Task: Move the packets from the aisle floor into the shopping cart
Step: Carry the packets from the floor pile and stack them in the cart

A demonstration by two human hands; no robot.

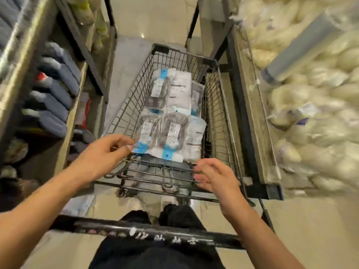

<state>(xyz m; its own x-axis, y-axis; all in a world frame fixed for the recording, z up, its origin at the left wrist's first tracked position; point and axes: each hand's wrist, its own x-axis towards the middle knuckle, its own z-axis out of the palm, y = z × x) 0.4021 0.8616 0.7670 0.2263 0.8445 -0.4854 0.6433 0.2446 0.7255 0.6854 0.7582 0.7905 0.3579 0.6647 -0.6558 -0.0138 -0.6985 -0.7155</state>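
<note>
— What do you have on, from what the head view shows?

— Both your forearms are bare right up to the frame's edge, with no sleeves in sight. Your left hand (104,152) and right hand (215,177) carry no gloves, rings or watch. Below, you wear loose black trousers (155,255).

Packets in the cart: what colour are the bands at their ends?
Bright blue bands on the packets, clearest in the head view near the left hand.
</note>
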